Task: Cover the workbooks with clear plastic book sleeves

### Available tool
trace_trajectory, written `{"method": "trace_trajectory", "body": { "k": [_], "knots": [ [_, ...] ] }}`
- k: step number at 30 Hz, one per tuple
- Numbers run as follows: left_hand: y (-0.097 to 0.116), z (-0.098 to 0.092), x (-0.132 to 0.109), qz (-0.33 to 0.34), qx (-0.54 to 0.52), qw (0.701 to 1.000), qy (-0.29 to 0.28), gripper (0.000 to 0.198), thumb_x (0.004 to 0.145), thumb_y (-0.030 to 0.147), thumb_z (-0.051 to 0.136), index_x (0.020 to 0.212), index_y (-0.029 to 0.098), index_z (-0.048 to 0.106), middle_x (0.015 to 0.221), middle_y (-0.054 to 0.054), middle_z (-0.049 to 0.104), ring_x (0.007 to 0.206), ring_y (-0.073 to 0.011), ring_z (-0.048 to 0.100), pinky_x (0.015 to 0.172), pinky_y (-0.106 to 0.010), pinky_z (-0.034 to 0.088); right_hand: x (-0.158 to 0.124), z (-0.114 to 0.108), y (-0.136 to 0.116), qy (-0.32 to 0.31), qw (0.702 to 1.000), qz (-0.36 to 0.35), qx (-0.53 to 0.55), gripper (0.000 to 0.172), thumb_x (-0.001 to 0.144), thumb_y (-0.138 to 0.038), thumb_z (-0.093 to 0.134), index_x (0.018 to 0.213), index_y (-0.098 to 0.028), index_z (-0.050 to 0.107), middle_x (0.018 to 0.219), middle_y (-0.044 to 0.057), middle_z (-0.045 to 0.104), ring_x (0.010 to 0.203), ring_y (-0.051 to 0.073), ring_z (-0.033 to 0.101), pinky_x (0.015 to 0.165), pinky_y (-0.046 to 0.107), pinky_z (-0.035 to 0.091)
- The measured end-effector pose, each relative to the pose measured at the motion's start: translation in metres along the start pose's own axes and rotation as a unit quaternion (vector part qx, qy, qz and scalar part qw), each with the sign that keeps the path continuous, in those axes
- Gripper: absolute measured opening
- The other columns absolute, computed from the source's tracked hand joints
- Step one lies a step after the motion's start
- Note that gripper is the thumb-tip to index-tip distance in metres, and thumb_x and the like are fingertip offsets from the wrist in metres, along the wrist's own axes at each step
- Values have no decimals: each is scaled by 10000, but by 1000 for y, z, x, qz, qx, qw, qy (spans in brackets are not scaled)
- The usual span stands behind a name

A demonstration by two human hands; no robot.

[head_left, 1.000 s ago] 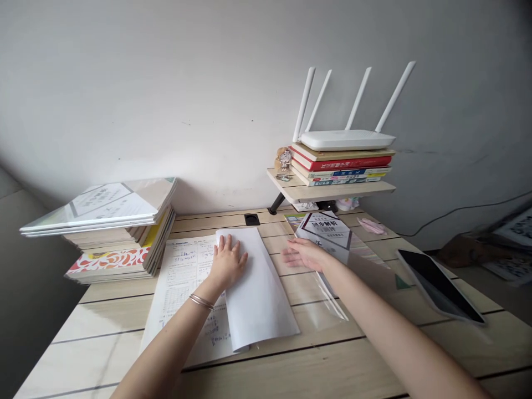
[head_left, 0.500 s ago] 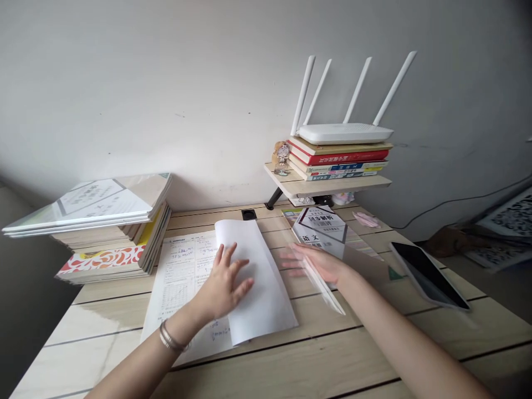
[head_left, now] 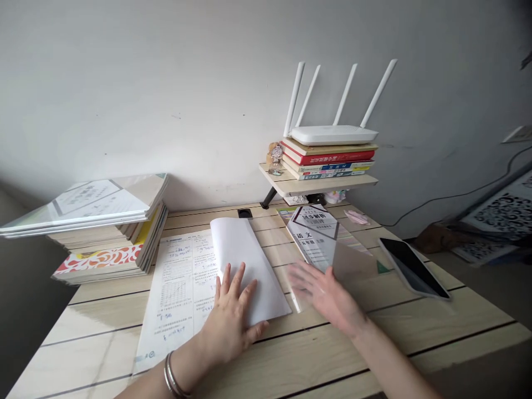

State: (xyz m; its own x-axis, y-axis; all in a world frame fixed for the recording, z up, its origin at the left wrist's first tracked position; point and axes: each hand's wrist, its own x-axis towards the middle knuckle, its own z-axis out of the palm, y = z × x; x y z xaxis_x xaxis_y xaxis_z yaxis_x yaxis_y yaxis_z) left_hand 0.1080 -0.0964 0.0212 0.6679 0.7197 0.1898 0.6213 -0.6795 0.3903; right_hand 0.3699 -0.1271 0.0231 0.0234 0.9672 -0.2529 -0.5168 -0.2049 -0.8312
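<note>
My left hand [head_left: 233, 313] rests with spread fingers on the lower part of a folded blank white sheet [head_left: 241, 249]. Under and left of that sheet lies a printed page [head_left: 177, 288] with handwriting. My right hand [head_left: 328, 293] is open, its fingers blurred, over the left edge of a clear plastic cover. Beneath the cover lies a book [head_left: 318, 233] with a grey and white front, just beyond my right fingers. Neither hand grips anything.
Stacked books [head_left: 112, 249] stand at the left. A white router [head_left: 332, 134] sits on books on a raised shelf [head_left: 324, 184] at the back. To the right lie a dark-screened tablet [head_left: 411, 269] and a pink item [head_left: 356, 217].
My left hand has moved down and right along the white sheet. My right hand has moved lower, and the cover's raised left edge has come down flatter. The view has shifted slightly.
</note>
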Motion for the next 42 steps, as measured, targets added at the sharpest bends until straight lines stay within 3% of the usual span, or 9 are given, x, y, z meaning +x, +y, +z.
{"method": "trace_trajectory", "body": {
  "k": [5, 15, 18, 21, 23, 29, 34, 38, 42],
  "knots": [
    [-2, -13, 0, -7, -52, 998, -28, 732, 794, 625, 499, 1395, 236, 347, 1553, -115, 62, 1394, -380, -85, 1055, -669, 158, -19, 10, 17, 64, 998, 14, -10, 471, 660, -336, 771, 1094, -228, 624, 1205, 95, 623, 1103, 259, 586, 1002, 417, 412],
    [-26, -45, -25, -38, -92, 994, -34, 527, 940, 431, 324, 1440, 273, 274, 1562, -54, 35, 1413, -263, 116, 1105, -434, 286, -42, 31, 50, 84, 990, -14, 116, 539, 698, -528, 653, 1160, -257, 603, 1296, 87, 563, 1246, 269, 463, 1053, 461, 383],
    [-56, -48, -23, -51, -14, 998, 20, 453, 931, 406, 361, 1359, 265, 409, 1540, -77, 170, 1404, -287, 150, 1090, -488, 291, -39, 51, 60, 81, 994, -25, 70, 473, 694, -454, 709, 1126, -282, 620, 1228, 50, 613, 1160, 245, 538, 1003, 422, 442],
    [-101, -50, -13, -126, 89, 986, 70, 358, 916, 359, 389, 1223, 234, 525, 1473, -116, 320, 1389, -338, 166, 1053, -603, 264, -29, 71, 64, 87, 996, -23, 23, 395, 667, -392, 751, 1021, -243, 659, 1087, 48, 679, 1014, 239, 618, 857, 368, 524],
    [-126, -55, -2, -166, 128, 975, 73, 333, 897, 290, 414, 1192, 194, 538, 1430, -148, 373, 1372, -344, 214, 1056, -573, 277, -21, 77, 64, 112, 993, -20, 0, 380, 621, -393, 778, 932, -203, 671, 981, 59, 708, 910, 239, 650, 741, 328, 544],
    [-143, -82, 54, -244, 152, 957, -27, 453, 884, 211, 372, 1336, 192, 386, 1458, -126, 330, 1363, -279, 245, 1062, -475, 278, -10, 57, 57, 156, 987, -35, -31, 376, 594, -369, 781, 898, -182, 663, 892, 56, 721, 830, 239, 662, 662, 307, 542],
    [-147, -96, 96, -304, 141, 938, -88, 451, 772, 400, 551, 1150, 154, 540, 1289, -192, 502, 1198, -371, 449, 878, -469, 426, -8, 34, 44, 196, 979, -47, -42, 357, 543, -343, 798, 841, -193, 674, 850, 45, 726, 775, 236, 667, 612, 304, 555],
    [-145, -98, 95, -306, 137, 935, -114, 453, 687, 423, 638, 1054, 162, 584, 1135, -170, 612, 1077, -332, 551, 802, -381, 464, 1, 16, 34, 221, 973, -49, -53, 318, 543, -300, 793, 821, -202, 673, 829, 37, 727, 747, 219, 668, 593, 286, 553],
    [-126, -97, 58, -309, 136, 932, -133, 411, 694, 461, 621, 983, 169, 613, 1074, -160, 648, 976, -307, 616, 737, -339, 477, 17, 2, 25, 256, 963, -63, -61, 277, 552, -272, 774, 799, -207, 667, 831, 37, 734, 754, 226, 673, 590, 292, 547]
  ]
}}
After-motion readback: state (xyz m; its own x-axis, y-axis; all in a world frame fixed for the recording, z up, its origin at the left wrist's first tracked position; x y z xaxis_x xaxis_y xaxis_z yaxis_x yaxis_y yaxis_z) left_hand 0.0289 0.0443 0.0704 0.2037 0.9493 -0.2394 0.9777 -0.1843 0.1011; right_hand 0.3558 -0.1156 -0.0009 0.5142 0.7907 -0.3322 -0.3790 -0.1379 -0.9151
